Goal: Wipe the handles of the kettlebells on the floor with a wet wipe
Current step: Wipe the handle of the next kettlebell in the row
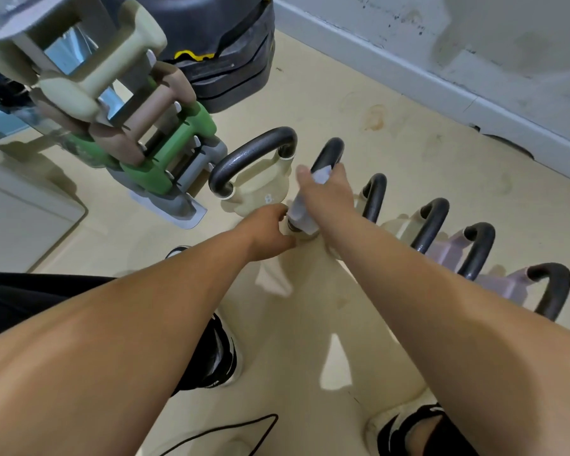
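Reaching down over a row of kettlebells on the pale yellow floor (425,153), both bare arms meet at the second kettlebell's dark metal loop handle (328,153). The right hand (329,192) is closed around that handle with a pale grey, crumpled wet wipe (301,209) wrapped under the palm; a corner of the wipe shows above the fingers. The left hand (267,233) sits just left of the handle's near leg, fingers curled at its base; whether it grips anything cannot be told. To the left of this handle stands a cream kettlebell with a black arched handle (254,156), untouched. To its right, three more black-handled kettlebells (431,222) run toward the right edge. Beyond the cream kettlebell, a rack of cream, brown and green dumbbells (129,103) stands.
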`<state>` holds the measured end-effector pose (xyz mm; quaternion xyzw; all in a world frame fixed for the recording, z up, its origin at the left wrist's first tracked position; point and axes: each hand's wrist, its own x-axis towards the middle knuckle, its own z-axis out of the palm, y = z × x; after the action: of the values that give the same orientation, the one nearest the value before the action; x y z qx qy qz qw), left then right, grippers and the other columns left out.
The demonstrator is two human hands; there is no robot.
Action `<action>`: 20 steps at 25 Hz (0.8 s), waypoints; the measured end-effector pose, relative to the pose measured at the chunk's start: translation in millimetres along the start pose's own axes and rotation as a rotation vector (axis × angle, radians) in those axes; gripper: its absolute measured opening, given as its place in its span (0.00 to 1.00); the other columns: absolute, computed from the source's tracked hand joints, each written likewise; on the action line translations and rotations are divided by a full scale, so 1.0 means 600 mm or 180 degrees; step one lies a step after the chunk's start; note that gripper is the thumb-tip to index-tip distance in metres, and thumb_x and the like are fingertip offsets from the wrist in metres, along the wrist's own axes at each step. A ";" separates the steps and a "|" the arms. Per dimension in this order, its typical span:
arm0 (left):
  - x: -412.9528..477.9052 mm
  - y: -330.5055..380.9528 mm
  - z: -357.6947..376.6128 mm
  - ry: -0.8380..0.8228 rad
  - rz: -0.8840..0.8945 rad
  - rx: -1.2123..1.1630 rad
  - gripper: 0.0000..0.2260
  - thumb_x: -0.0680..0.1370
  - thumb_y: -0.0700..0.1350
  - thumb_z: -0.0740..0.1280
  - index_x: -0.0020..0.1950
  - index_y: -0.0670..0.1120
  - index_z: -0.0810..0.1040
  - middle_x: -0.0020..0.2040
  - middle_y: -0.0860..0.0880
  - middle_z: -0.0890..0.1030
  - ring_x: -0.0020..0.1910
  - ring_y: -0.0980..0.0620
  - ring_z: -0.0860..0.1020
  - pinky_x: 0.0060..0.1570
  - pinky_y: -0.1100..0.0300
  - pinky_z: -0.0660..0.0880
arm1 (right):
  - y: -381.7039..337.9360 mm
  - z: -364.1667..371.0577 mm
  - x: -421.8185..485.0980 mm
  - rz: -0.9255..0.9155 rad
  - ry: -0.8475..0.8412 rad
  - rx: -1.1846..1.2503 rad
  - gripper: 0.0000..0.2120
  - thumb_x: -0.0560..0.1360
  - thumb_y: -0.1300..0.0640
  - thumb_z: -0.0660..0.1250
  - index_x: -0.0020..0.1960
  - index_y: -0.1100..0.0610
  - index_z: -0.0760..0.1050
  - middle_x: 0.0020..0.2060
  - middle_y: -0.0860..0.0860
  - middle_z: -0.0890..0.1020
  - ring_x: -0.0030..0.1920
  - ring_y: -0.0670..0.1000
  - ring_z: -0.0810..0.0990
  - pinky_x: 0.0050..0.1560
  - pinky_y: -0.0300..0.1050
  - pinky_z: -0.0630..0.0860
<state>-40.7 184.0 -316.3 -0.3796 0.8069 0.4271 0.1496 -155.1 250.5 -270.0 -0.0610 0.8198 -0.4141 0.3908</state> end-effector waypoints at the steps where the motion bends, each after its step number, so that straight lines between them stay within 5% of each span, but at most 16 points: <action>1: 0.000 -0.004 -0.001 0.0070 -0.0038 0.0107 0.28 0.74 0.51 0.74 0.73 0.51 0.72 0.68 0.50 0.77 0.65 0.47 0.77 0.63 0.50 0.76 | -0.011 -0.009 0.005 0.0038 0.0106 -0.0054 0.27 0.82 0.47 0.61 0.76 0.56 0.60 0.63 0.55 0.74 0.57 0.57 0.74 0.52 0.48 0.68; 4: 0.008 -0.010 -0.001 0.0225 -0.0049 0.0241 0.27 0.76 0.49 0.71 0.75 0.49 0.70 0.71 0.48 0.76 0.66 0.46 0.77 0.63 0.51 0.76 | -0.034 -0.010 0.028 0.0252 0.0125 -0.0115 0.13 0.83 0.56 0.59 0.63 0.62 0.65 0.52 0.56 0.76 0.55 0.56 0.75 0.55 0.48 0.71; 10: 0.035 -0.016 0.007 0.0078 -0.0044 0.0411 0.23 0.77 0.48 0.70 0.73 0.49 0.73 0.68 0.49 0.77 0.62 0.46 0.78 0.56 0.56 0.76 | -0.052 0.025 0.043 0.0532 0.0030 0.0804 0.36 0.72 0.55 0.66 0.77 0.55 0.55 0.59 0.53 0.67 0.61 0.58 0.73 0.64 0.54 0.71; 15: 0.032 -0.031 0.006 -0.0084 -0.0199 0.0696 0.29 0.78 0.47 0.68 0.79 0.48 0.66 0.73 0.47 0.74 0.67 0.46 0.76 0.62 0.53 0.75 | -0.008 0.030 0.010 0.0278 -0.0072 0.0623 0.34 0.84 0.55 0.57 0.82 0.52 0.40 0.71 0.53 0.68 0.62 0.55 0.70 0.65 0.49 0.67; 20: 0.013 -0.044 0.001 -0.0137 -0.0243 0.0874 0.30 0.79 0.45 0.67 0.81 0.47 0.62 0.76 0.46 0.70 0.72 0.45 0.72 0.67 0.54 0.72 | 0.075 0.046 -0.027 0.0008 -0.0244 0.0539 0.39 0.80 0.55 0.65 0.82 0.42 0.46 0.70 0.47 0.72 0.62 0.52 0.74 0.62 0.48 0.71</action>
<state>-26.7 171.5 -336.3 -0.3767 0.8393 0.3148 0.2335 -114.7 269.1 -302.5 -0.0425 0.7663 -0.4789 0.4262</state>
